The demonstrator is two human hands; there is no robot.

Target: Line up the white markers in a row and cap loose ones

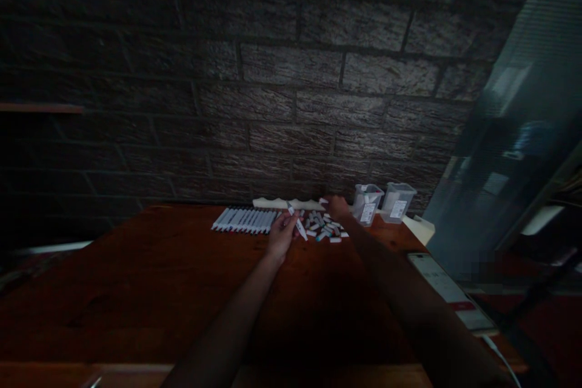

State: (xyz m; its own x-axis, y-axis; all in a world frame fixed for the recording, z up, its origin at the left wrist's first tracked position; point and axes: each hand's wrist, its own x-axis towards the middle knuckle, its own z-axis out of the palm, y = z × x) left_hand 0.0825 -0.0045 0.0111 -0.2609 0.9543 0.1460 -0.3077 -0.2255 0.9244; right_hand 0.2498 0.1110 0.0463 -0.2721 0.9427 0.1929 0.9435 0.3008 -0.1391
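Note:
My left hand (282, 231) is closed around a white marker (300, 227), which tilts down to the right with a pale tip at its lower end. Just right of it lies a loose pile of marker caps (324, 225), white with coloured ends. Over the far side of that pile, my right hand (337, 208) pinches a small white marker cap (323, 200). To the left of my left hand, several white markers (245, 220) lie side by side in a row on the wooden table.
Two clear plastic containers (397, 203) with white labels stand at the back right; the left one holds some small pieces. A white wavy-edged strip (268, 202) lies along the brick wall. A phone (450, 291) with a cable rests at the table's right edge.

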